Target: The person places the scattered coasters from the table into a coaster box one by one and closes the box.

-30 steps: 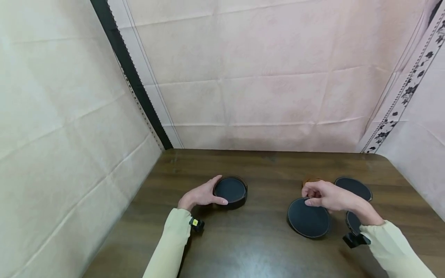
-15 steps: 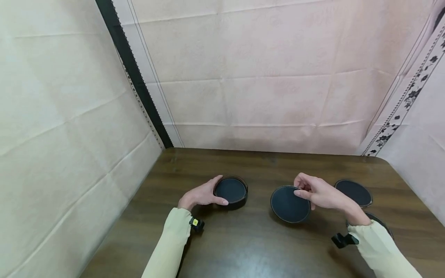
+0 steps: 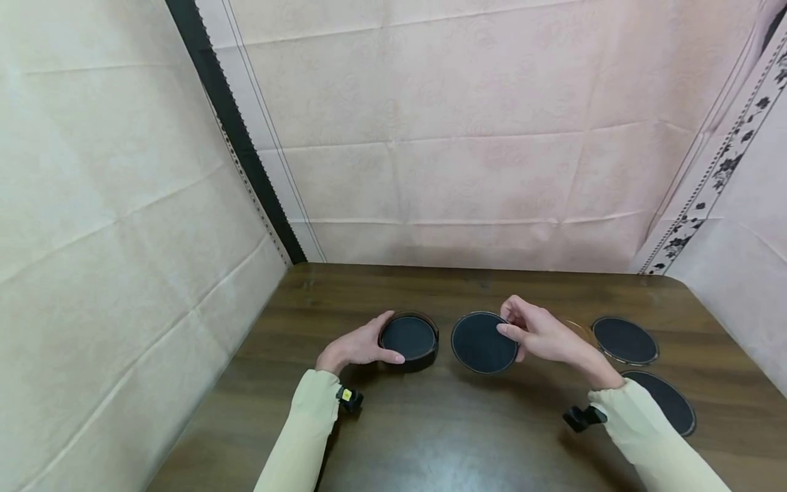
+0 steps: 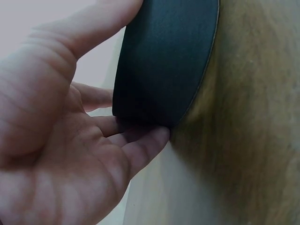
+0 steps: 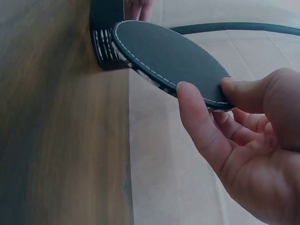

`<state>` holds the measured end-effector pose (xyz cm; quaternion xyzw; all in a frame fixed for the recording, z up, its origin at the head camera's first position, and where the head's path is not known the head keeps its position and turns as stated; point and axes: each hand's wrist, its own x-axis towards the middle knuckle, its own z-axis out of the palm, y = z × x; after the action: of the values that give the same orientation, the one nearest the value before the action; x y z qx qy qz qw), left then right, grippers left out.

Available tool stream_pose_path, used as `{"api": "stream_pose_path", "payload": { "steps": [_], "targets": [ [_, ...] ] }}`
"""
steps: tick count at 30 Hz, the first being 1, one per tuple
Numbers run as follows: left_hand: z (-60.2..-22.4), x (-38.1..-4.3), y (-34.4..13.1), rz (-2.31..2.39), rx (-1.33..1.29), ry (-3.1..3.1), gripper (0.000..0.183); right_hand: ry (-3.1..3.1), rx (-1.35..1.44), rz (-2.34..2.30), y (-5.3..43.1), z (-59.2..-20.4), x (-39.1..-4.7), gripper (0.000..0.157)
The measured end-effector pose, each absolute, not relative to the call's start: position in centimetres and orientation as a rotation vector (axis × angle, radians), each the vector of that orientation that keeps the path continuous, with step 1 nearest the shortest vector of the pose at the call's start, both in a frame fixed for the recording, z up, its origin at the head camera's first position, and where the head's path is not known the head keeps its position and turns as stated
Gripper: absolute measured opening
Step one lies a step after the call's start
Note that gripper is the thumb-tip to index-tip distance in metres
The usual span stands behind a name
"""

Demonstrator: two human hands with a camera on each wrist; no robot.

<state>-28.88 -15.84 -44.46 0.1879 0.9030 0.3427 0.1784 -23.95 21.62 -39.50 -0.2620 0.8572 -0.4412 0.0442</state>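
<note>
A round black coaster with pale stitching is pinched at its edge by my right hand, raised a little above the table. Just left of it stands a round black coaster holder, with a dark coaster showing at its top. Edges of several stacked coasters show through the holder's side opening in the right wrist view. My left hand grips the holder from its left, thumb at the near side and fingers round the far side. In the left wrist view its fingers touch the holder's wall.
Two more black coasters lie on the wooden table at the right, one farther coaster and one nearer coaster partly behind the right sleeve. A brownish round edge peeks out beside the right wrist. Pale cloth hangs behind the table.
My right hand has carried the pinched coaster leftward and slightly away, from the coasters at the right to beside the holder. The left hand and the holder have stayed in place.
</note>
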Motion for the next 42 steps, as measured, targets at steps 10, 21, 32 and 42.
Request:
{"api": "stream_pose_path", "payload": {
  "steps": [10, 21, 32, 42],
  "targets": [
    [-44.4, -28.8, -15.8, 0.965, 0.525, 2.559, 0.109, 2.580, -0.738, -1.546, 19.1, -40.6, -24.6, 0.018],
    [-44.2, -28.9, -15.6, 0.969, 0.528, 2.546, 0.111, 2.460, -0.657, -1.772, 15.1, -42.0, -25.8, 0.031],
    [-44.2, -28.9, -15.7, 0.983, 0.534, 2.533, 0.108, 2.420, -0.500, -1.852, 12.5, -42.9, -26.1, 0.038],
    [-44.3, -29.0, -15.6, 0.990, 0.546, 2.532, 0.112, 2.348, -0.442, -1.907, 10.5, -43.6, -26.6, 0.045]
  ]
}}
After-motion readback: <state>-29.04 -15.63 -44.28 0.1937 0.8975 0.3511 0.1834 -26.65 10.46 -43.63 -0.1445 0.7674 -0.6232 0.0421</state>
